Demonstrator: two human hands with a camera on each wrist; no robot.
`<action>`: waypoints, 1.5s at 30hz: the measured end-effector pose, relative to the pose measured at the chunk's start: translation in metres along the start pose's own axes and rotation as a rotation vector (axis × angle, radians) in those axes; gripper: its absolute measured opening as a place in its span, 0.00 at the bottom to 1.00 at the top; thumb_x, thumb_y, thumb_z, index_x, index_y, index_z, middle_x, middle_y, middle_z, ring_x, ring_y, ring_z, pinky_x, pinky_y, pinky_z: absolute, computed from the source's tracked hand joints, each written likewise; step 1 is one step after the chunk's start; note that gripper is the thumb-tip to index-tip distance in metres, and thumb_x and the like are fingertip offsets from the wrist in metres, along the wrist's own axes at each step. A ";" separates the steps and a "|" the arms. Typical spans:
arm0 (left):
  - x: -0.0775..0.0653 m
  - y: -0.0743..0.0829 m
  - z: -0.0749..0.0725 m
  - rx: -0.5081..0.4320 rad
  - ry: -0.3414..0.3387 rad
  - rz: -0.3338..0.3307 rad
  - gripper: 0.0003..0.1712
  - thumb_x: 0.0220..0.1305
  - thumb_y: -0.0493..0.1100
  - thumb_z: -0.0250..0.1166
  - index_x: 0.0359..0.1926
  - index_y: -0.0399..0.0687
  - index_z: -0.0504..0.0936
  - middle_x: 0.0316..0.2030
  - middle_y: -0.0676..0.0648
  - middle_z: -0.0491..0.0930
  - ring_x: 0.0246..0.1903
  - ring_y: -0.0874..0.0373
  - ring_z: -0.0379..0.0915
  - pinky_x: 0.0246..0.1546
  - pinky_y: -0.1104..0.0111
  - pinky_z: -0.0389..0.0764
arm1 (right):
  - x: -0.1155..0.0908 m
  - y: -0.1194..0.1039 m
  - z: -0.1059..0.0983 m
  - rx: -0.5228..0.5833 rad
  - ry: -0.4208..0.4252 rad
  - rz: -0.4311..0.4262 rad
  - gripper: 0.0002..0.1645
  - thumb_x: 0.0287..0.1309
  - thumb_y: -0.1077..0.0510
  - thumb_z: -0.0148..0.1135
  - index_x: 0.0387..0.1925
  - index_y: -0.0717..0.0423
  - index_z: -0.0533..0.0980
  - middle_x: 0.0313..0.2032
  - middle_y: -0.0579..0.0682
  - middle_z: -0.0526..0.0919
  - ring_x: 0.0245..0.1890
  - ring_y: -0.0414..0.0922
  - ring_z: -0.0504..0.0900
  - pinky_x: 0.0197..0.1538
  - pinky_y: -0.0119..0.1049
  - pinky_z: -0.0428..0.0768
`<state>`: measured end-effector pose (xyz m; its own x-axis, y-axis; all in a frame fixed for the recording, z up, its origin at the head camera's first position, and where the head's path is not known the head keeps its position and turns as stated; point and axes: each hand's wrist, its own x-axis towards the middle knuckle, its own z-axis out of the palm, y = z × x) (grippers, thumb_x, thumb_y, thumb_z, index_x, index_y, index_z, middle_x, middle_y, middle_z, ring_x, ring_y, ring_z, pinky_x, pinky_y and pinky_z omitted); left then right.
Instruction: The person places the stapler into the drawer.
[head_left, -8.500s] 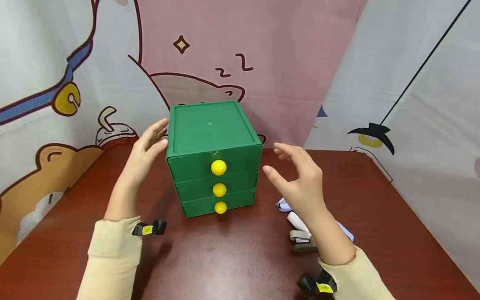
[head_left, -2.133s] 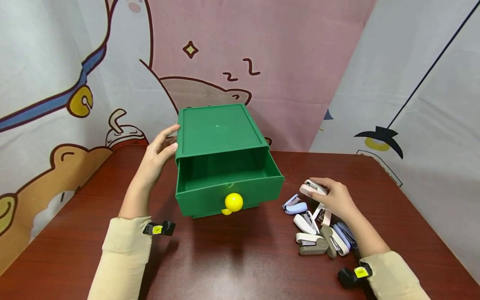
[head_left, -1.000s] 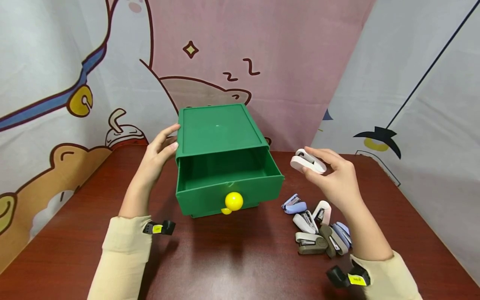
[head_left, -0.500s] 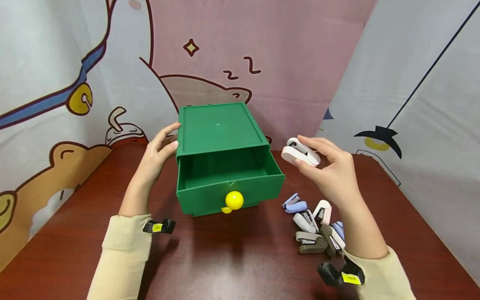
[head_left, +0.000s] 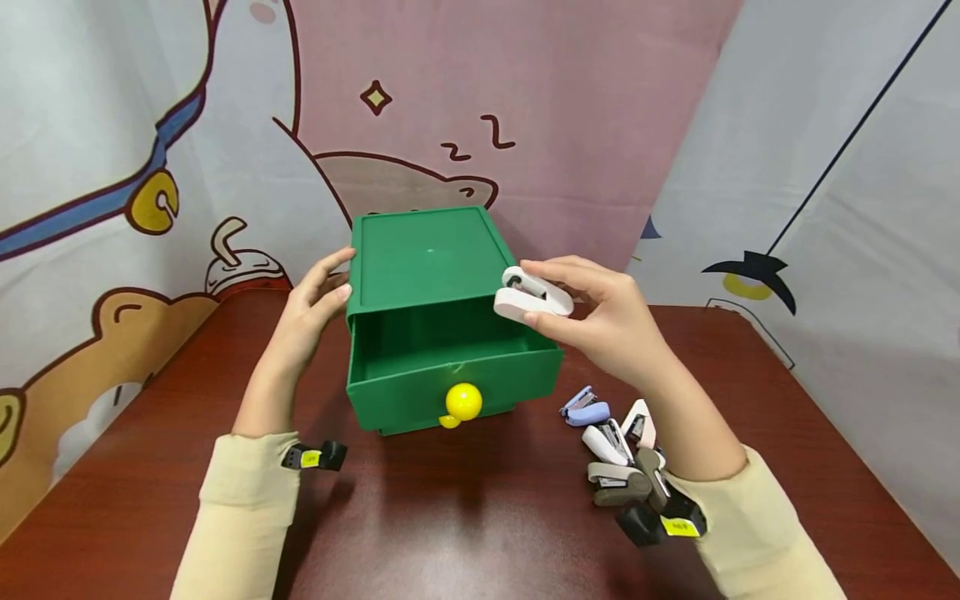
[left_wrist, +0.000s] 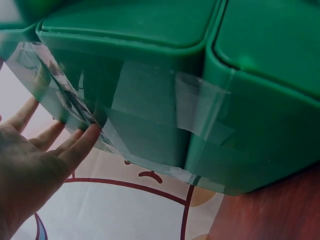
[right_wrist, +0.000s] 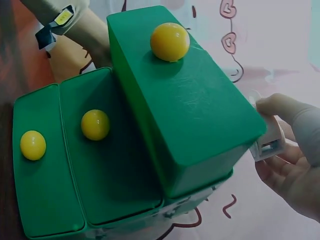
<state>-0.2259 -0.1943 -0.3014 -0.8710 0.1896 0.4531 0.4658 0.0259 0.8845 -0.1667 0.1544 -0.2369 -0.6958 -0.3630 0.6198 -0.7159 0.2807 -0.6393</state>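
Note:
A green three-drawer box (head_left: 427,258) with round yellow knobs stands on the table, its top drawer (head_left: 405,396) pulled out and the inside bare where visible. My right hand (head_left: 600,312) pinches a white and pale pink stapler (head_left: 528,297) between thumb and fingers, above the right rim of that drawer. In the right wrist view the drawer front partly hides the stapler (right_wrist: 270,142). My left hand (head_left: 303,312) rests its fingertips against the box's left side. The left wrist view shows those fingers (left_wrist: 82,145) extended at the clear-taped side wall.
To the right of the box lie several small staplers in a cluster: a blue one (head_left: 585,408), a white one (head_left: 607,442), a pink and white one (head_left: 640,423) and a grey-brown one (head_left: 618,483). A patterned curtain (head_left: 570,125) hangs behind the dark red table (head_left: 450,533).
The top drawer was closed at first and is now out. My right hand has lifted the white and pink stapler from the cluster and carried it left over the drawer. My left hand stays at the box.

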 end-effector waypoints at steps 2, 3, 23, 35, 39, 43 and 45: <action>0.000 0.000 0.000 -0.003 -0.001 0.002 0.29 0.70 0.43 0.53 0.70 0.45 0.64 0.62 0.38 0.66 0.62 0.51 0.62 0.54 0.63 0.67 | 0.003 0.000 0.003 0.001 -0.031 0.019 0.26 0.50 0.67 0.70 0.54 0.57 0.80 0.47 0.47 0.81 0.40 0.44 0.77 0.40 0.31 0.77; 0.000 0.000 0.000 -0.004 -0.001 0.002 0.29 0.70 0.43 0.53 0.70 0.45 0.64 0.61 0.38 0.66 0.61 0.51 0.62 0.54 0.64 0.68 | 0.005 0.000 0.004 0.000 -0.046 0.028 0.26 0.50 0.67 0.71 0.54 0.57 0.80 0.47 0.47 0.81 0.40 0.44 0.77 0.41 0.32 0.77; -0.002 -0.002 -0.003 0.022 -0.004 -0.013 0.29 0.71 0.44 0.53 0.70 0.47 0.63 0.63 0.38 0.65 0.63 0.51 0.60 0.56 0.60 0.66 | 0.015 0.002 0.015 -0.061 -0.243 0.152 0.23 0.46 0.62 0.75 0.48 0.60 0.83 0.41 0.50 0.85 0.38 0.44 0.80 0.41 0.41 0.77; -0.001 -0.002 -0.002 0.012 -0.010 -0.008 0.29 0.71 0.45 0.52 0.70 0.47 0.63 0.63 0.38 0.65 0.62 0.51 0.61 0.55 0.61 0.66 | -0.007 0.009 0.012 -0.032 -0.066 0.065 0.18 0.53 0.63 0.70 0.48 0.57 0.83 0.43 0.46 0.84 0.44 0.45 0.80 0.48 0.36 0.76; 0.000 -0.002 -0.001 0.015 -0.014 -0.005 0.29 0.71 0.44 0.52 0.70 0.47 0.63 0.63 0.38 0.65 0.63 0.51 0.60 0.56 0.60 0.66 | -0.020 0.013 0.008 0.036 0.037 0.009 0.19 0.52 0.69 0.68 0.48 0.60 0.82 0.43 0.52 0.84 0.43 0.48 0.81 0.42 0.33 0.78; 0.001 -0.002 0.000 0.015 -0.010 0.000 0.29 0.70 0.44 0.52 0.70 0.47 0.63 0.63 0.38 0.65 0.62 0.51 0.61 0.56 0.59 0.66 | -0.031 0.020 0.002 0.049 0.126 -0.017 0.20 0.51 0.73 0.68 0.48 0.64 0.81 0.41 0.57 0.84 0.40 0.44 0.82 0.38 0.31 0.80; 0.001 -0.002 0.000 0.008 -0.007 0.005 0.29 0.70 0.44 0.52 0.70 0.46 0.63 0.62 0.38 0.66 0.62 0.51 0.62 0.55 0.60 0.66 | -0.036 0.024 0.000 0.042 0.171 0.012 0.20 0.51 0.73 0.68 0.48 0.64 0.81 0.40 0.56 0.84 0.40 0.43 0.82 0.39 0.31 0.79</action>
<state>-0.2275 -0.1944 -0.3027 -0.8678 0.1963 0.4566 0.4713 0.0333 0.8814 -0.1590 0.1738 -0.2743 -0.7068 -0.2023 0.6779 -0.7067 0.2456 -0.6636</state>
